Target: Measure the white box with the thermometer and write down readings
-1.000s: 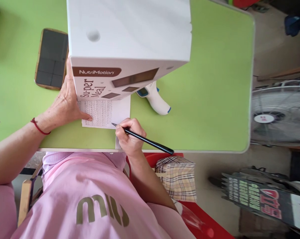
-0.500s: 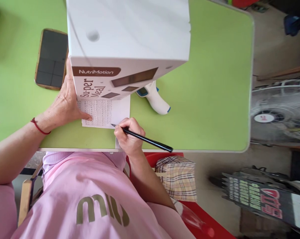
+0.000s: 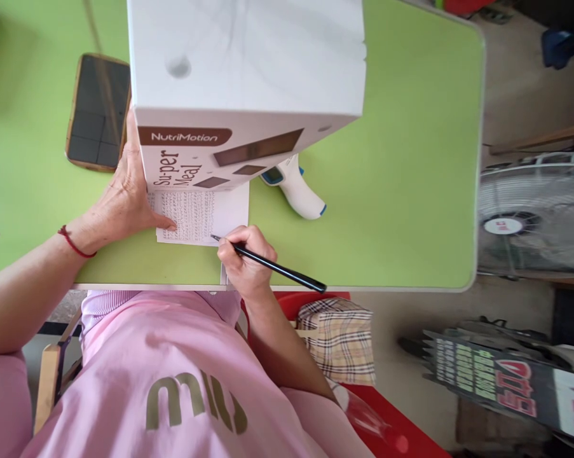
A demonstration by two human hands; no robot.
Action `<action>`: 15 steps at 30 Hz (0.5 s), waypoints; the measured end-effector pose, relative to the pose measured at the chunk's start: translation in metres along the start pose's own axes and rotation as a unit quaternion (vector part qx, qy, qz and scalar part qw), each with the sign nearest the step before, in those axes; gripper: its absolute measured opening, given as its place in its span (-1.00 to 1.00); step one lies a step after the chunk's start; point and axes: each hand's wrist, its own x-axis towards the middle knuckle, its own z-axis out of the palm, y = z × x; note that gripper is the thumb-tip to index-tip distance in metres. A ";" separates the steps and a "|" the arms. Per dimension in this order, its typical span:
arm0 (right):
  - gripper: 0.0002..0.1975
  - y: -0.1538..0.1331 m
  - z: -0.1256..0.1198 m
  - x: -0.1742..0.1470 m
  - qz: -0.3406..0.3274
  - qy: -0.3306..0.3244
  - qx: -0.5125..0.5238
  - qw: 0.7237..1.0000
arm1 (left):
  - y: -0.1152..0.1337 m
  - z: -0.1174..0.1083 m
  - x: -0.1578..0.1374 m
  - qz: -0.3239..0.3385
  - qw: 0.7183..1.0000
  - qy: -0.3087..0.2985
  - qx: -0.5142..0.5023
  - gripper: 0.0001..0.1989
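My right hand (image 3: 248,257) pinches a black pen (image 3: 287,272), its tip on the lower part of a white sheet of paper (image 3: 232,213) covered with rows of small handwriting. My left hand (image 3: 127,194) lies open, thumb stretched out flat on the paper's left side. The other fingers reach up along the left side of a white box (image 3: 248,57) printed "NutriMotion" and are partly hidden by it. This box stands over the upper part of the sheet and hides it from view.
A phone (image 3: 98,111) in a brown-edged case lies left of the box. A white infrared thermometer (image 3: 300,194) rests to its right on the green table (image 3: 410,159). A fan (image 3: 529,222) stands beyond the right edge; a plaid bag (image 3: 337,340) sits below on something red.
The pen and my right hand have shifted very slightly up and left over the paper. My left hand and the box stay in place.
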 end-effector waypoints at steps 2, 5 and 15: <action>-0.81 -0.001 0.000 0.000 0.001 -0.002 0.003 1.000 | 0.002 -0.001 0.000 -0.006 1.000 -0.006 0.000 0.52; -0.80 -0.001 0.000 0.000 -0.002 0.000 0.006 1.000 | 0.003 0.000 0.000 -0.017 1.000 -0.007 -0.005 0.51; -0.80 -0.001 0.000 0.000 -0.006 0.003 -0.010 1.000 | 0.000 0.000 0.000 -0.002 1.000 0.002 -0.001 0.52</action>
